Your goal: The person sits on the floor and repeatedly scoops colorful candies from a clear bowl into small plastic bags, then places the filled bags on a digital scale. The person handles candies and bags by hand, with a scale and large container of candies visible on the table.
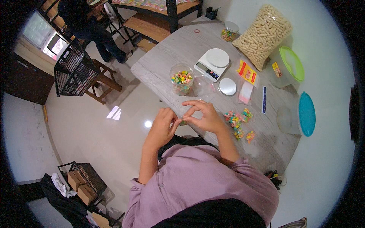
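Observation:
Between my two hands, at the table's near edge, is a small clear bag of colourful pieces (184, 123), mostly hidden by fingers. My left hand (164, 125) pinches its top edge between thumb and fingers. From the other side, thumb and index finger of my right hand (204, 115) grip the same edge. Ahead stands an uncapped clear jar (182, 81) of small multicoloured pieces. Beside it lie empty clear plastic bags (204, 87) and a silver lid (227, 87). To the right of my right hand, several filled little bags (235, 119) lie in a cluster.
A white digital kitchen scale (212, 64) sits on the grey table (162, 57). Beyond are a lidded jar (229, 31), a big bag of tan puffed snacks (263, 35), a green-lidded tub (288, 68) and a blue-lidded tub (296, 116). A person (91, 31) stands far left near a black crate (74, 71).

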Tool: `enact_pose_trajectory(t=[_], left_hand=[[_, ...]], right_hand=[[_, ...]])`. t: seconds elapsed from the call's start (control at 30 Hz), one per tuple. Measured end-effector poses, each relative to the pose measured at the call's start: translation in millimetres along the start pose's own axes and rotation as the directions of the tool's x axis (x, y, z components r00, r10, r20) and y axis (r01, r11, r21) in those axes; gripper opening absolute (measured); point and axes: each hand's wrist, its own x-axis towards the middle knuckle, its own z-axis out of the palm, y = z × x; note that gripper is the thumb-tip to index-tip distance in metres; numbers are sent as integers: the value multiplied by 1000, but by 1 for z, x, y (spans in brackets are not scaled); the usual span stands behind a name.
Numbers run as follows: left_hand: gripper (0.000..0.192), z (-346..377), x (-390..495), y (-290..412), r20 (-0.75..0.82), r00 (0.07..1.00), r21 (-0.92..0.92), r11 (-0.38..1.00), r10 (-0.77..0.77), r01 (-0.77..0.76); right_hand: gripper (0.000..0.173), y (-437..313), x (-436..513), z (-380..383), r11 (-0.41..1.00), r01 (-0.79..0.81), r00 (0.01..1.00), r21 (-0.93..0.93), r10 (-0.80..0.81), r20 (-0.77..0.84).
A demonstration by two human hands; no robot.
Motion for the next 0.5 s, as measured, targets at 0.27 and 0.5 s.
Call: enact_pose_trajectory(t=[0.27, 0.5], left_hand=[[18, 10, 2, 6, 128, 991, -155, 988, 37, -17], [19, 22, 6, 5, 141, 985, -243, 968, 97, -60]], right_hand=[[40, 7, -21, -17, 983, -123, 991, 135, 113, 78], [39, 7, -41, -28, 956, -224, 974, 190, 224, 23]])
